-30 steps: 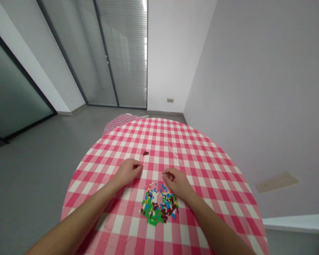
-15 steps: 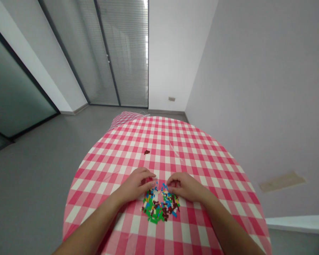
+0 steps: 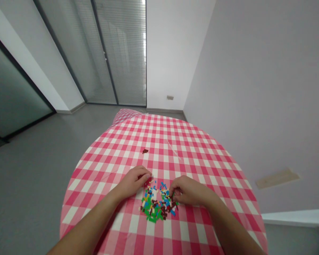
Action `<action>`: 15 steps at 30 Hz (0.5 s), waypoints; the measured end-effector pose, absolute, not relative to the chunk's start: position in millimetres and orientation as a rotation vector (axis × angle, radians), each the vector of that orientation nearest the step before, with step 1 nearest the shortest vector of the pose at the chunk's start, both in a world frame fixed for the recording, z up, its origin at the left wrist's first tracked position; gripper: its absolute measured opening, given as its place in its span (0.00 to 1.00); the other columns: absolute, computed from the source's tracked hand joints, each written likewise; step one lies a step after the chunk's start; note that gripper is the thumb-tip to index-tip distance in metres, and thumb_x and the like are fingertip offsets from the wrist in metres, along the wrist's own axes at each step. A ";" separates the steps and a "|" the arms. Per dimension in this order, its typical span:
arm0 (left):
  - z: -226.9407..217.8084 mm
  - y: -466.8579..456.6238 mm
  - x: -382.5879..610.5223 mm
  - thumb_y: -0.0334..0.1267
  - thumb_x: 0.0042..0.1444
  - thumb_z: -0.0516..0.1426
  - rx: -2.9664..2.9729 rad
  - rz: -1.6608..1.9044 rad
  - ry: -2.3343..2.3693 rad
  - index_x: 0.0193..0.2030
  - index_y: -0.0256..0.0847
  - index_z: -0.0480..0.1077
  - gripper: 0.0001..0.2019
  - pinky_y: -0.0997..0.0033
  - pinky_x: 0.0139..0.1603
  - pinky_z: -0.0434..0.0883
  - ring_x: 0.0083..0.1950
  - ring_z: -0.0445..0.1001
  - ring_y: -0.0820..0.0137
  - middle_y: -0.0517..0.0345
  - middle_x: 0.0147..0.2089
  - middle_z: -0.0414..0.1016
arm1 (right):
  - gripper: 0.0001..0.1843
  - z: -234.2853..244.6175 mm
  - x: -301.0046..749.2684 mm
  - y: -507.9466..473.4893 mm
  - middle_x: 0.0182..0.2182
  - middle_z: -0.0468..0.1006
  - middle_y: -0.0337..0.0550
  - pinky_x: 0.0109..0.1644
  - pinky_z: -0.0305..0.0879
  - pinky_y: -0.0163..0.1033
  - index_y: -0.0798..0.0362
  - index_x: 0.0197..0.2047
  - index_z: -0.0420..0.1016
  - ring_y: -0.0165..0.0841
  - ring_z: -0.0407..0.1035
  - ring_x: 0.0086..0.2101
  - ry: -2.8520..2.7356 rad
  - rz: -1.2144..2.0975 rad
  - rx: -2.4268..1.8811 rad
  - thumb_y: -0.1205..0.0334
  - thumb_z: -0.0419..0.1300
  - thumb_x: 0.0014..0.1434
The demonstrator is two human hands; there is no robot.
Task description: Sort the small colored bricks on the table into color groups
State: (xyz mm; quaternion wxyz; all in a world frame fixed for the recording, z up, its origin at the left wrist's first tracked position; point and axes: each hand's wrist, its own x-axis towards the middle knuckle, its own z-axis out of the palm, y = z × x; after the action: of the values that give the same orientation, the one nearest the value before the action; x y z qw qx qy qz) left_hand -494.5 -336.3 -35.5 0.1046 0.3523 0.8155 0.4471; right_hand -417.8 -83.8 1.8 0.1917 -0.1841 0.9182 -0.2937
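Two bare hands here, both with loads of checkered surface [image 3: 202, 152] around them: the curved far edge is well past the fingertips, and the side edges run outside each forearm. Left hand [image 3: 134, 181] angles in palm down, thumb and fingers nearly meeting; can't tell if anything's pinched in there. Right hand [image 3: 187, 190] bends inward, fingers curled down at that side of the block pile [image 3: 152, 214], and I can't tell what it's got either. The pile sits between the hands and nearer the person, little bricks pointing every which way. Dark brown piece [image 3: 145, 151] lies out beyond the left hand, slightly longer sideways.
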 end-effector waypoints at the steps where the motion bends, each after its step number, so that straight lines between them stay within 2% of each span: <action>1: -35.8 -336.4 -494.5 0.40 0.67 0.51 1.032 1.323 2.402 0.41 0.42 0.77 0.13 0.64 0.48 0.70 0.44 0.74 0.66 0.54 0.41 0.77 | 0.21 0.5 -418.3 -84.4 0.29 0.82 0.39 0.30 0.58 0.31 0.49 0.35 0.84 0.29 0.70 0.27 2.586 -0.826 -0.523 0.76 0.54 0.45; 5: -37.2 -336.4 -494.6 0.41 0.67 0.51 1.022 1.342 2.386 0.41 0.42 0.76 0.13 0.63 0.48 0.70 0.43 0.74 0.66 0.54 0.40 0.77 | 0.21 -3.5 -420.5 -84.7 0.27 0.82 0.38 0.28 0.56 0.31 0.48 0.35 0.85 0.28 0.68 0.24 2.609 -0.815 -0.513 0.75 0.54 0.46; 11: -37.0 -336.2 -495.4 0.41 0.66 0.51 1.032 1.346 2.366 0.40 0.42 0.77 0.13 0.64 0.48 0.70 0.43 0.74 0.66 0.54 0.40 0.77 | 0.14 0.2 -420.6 -88.0 0.24 0.79 0.37 0.27 0.54 0.31 0.50 0.34 0.84 0.27 0.65 0.23 2.597 -0.794 -0.480 0.71 0.60 0.47; 15: -35.5 -336.2 -495.4 0.40 0.66 0.52 1.030 1.330 2.373 0.40 0.42 0.77 0.13 0.65 0.47 0.69 0.43 0.74 0.67 0.54 0.39 0.77 | 0.12 3.7 -419.9 -90.5 0.23 0.77 0.36 0.27 0.54 0.31 0.52 0.32 0.83 0.26 0.65 0.23 2.565 -0.808 -0.460 0.73 0.61 0.46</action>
State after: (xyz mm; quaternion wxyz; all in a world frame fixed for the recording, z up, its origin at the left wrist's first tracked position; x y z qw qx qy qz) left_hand -495.4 -336.2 -35.5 0.1161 0.3515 0.8104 0.4541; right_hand -419.9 -90.5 3.7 0.2052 -0.1650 0.9201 -0.2900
